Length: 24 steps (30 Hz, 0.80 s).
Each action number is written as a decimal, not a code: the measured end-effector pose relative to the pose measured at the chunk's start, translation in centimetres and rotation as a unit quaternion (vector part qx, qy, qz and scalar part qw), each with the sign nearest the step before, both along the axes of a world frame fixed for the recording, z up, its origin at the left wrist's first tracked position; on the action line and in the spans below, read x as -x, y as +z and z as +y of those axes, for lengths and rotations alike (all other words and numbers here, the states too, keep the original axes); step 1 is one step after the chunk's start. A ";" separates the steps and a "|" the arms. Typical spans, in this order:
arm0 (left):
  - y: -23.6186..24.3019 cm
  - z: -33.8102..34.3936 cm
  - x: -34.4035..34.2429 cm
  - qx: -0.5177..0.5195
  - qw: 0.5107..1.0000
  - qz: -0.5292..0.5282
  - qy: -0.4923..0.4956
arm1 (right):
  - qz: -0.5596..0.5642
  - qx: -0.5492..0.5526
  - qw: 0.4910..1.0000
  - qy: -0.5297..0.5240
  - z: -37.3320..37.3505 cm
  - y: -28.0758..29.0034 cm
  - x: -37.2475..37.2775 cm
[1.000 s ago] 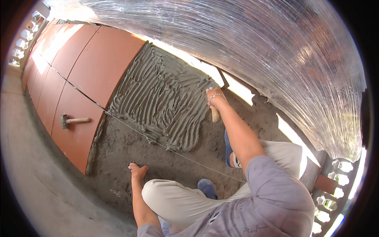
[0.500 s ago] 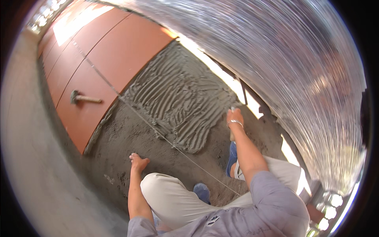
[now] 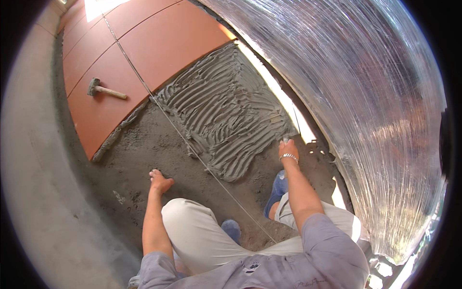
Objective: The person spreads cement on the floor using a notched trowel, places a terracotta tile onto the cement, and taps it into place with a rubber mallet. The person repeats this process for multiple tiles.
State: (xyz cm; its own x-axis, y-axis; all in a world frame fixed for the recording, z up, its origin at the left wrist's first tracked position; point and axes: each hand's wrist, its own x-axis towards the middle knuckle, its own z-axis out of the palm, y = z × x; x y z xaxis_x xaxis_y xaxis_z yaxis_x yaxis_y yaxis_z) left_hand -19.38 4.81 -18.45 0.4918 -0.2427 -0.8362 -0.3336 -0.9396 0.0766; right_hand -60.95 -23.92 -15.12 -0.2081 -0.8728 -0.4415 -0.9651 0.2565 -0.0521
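Note:
My right hand (image 3: 288,151) grips a tool, apparently a trowel, mostly hidden beneath it, at the lower right edge of a patch of grey, ridged mortar (image 3: 216,106). My left hand (image 3: 161,180) has its fingers apart on or just over the rough grey bed (image 3: 139,149), in front of my left knee. A thin string (image 3: 221,185) runs diagonally between my hands, across the bed and the tiles. Terracotta tiles (image 3: 168,36) lie beyond the mortar, and a hammer (image 3: 108,90) with a wooden handle rests on one at the left.
A grey curved-looking wall (image 3: 33,154) borders the left side. Along the right stands a tall surface of shiny crinkled sheeting (image 3: 365,96), with a narrow sunlit strip at its foot. My blue shoes (image 3: 276,188) are on the bed between the hands.
The view has turned, shifting tiles and mortar upward. My right hand has shifted along the mortar's edge, and the tool's wooden handle is now hidden. My left hand stays low near the bed.

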 end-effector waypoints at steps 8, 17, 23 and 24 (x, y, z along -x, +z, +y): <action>0.7 -0.5 0.2 0.014 1.000 -0.001 -0.006 | 0.015 -0.011 1.000 0.007 0.6 0.0 1.6; 0.6 0.0 0.4 0.008 1.000 -0.001 0.012 | 0.020 0.064 0.998 0.006 0.9 -1.9 7.5; 0.6 -0.1 0.6 -0.006 1.000 -0.009 0.020 | 0.071 0.009 0.997 0.034 1.6 -2.5 13.2; 0.6 -0.2 0.7 -0.016 1.000 -0.012 0.017 | 0.072 -0.009 0.997 -0.013 2.1 -2.1 13.7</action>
State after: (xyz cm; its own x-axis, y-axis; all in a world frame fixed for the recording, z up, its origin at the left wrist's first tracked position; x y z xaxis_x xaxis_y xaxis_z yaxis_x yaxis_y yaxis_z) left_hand -20.05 4.65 -17.82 0.5195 -0.1985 -0.8311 -0.3022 -0.9525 0.0386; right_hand -74.69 -21.82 -17.23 -0.2924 -0.8587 -0.4210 -0.9555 0.2803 0.0919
